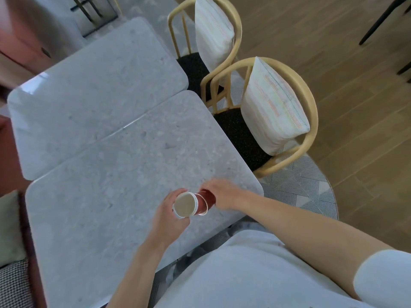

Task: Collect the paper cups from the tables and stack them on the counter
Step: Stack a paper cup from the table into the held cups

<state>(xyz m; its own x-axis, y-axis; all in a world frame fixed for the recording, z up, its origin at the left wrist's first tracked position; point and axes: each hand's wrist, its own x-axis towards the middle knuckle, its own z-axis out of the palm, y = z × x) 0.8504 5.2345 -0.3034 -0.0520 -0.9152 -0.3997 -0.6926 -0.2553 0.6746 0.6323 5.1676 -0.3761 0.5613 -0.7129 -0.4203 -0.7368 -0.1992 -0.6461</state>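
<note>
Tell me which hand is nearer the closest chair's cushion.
Right. The right hand grips the cup stack on its chair side; the left hand holds the stack's other end, farther from the cushion.

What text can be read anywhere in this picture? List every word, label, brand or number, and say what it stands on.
No text can be read in this picture.
Stack of paper cups, held by the left hand and the right hand: plain red walls and white rims, no print visible.
Cushions on the chairs: fine coloured stitched lines, a pattern, not letters.
Tables: speckled stone, no label.
</note>
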